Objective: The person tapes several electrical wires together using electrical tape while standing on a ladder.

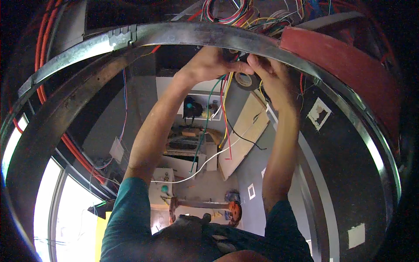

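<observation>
Both my hands are raised just under a curved metal ceiling channel (196, 32). My left hand (212, 65) grips a bundle of insulated wires (226, 85), whose green, red, yellow, black and white ends hang down below it. My right hand (270, 70) is close against it, thumb near my left thumb; its fingers are partly hidden, and what they hold is unclear. A roll of dark tape (245, 80) hangs between the hands, just below them. Above the channel lies a coil of coloured wires (226, 11).
Red conduits (41, 55) run down the left side. A red curved panel (340, 65) is at the upper right. Far below are a wooden board (245, 137), a white table (160, 193) and an orange-ended ladder or stand (206, 204). Wall openings show on the right.
</observation>
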`<state>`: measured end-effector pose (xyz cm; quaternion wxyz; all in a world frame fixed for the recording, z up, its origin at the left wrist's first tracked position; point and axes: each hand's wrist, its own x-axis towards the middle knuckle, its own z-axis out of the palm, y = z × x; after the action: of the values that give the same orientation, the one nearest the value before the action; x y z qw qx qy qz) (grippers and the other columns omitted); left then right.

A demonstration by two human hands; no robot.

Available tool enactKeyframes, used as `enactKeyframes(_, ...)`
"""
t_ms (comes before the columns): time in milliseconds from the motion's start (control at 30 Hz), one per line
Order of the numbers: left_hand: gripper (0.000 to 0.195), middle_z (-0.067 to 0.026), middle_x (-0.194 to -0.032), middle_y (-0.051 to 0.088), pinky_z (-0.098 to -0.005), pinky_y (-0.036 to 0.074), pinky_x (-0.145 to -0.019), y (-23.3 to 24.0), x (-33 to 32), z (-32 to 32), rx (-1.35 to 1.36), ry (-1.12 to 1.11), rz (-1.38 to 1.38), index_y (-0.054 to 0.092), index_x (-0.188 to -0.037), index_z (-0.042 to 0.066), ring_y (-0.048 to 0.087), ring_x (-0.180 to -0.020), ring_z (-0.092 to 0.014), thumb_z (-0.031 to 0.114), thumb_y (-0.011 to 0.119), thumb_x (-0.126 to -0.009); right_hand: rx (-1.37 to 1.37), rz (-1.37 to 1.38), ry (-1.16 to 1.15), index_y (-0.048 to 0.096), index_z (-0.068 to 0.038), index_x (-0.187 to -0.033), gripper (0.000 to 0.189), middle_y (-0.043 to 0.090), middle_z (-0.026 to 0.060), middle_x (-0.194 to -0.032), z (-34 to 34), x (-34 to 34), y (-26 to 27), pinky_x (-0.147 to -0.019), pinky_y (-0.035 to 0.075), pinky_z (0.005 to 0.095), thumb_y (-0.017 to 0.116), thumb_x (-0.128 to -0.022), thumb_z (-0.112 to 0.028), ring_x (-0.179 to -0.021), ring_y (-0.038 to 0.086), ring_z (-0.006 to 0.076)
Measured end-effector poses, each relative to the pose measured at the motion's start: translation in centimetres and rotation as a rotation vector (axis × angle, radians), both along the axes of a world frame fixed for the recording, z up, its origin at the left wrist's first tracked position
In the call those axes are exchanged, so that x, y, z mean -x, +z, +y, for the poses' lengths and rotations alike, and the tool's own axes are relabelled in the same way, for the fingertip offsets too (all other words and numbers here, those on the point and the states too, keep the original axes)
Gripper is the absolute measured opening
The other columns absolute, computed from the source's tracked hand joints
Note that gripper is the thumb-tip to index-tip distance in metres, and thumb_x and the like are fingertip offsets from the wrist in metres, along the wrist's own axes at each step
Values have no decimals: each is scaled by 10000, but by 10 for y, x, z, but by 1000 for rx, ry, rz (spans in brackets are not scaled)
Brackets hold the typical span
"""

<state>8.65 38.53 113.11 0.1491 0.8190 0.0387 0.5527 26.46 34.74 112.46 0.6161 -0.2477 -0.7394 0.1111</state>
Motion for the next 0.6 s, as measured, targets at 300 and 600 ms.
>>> enactKeyframes(300, 573, -36, -1092, 624, -321, 442, -879, 12, 10, -6, 380, 63, 317, 595, -1177, 34, 535, -1006, -165, 256, 839, -707, 382, 18, 191, 525, -156, -1301, 451, 600, -2, -1112, -24, -4, -13, -770, 399, 221, 626, -913, -364, -862, 521, 69)
enactKeyframes(600, 598, -54, -1106, 645, -344, 417, -951, 19, 12, 17, 189, -3, 328, 615, -1174, 63, 543, -1062, -196, 283, 852, -672, 151, -76, -261, 583, -65, -1148, 331, 659, 71, -964, -20, -5, -14, -760, 483, 336, 623, -908, -290, -860, 628, 199)
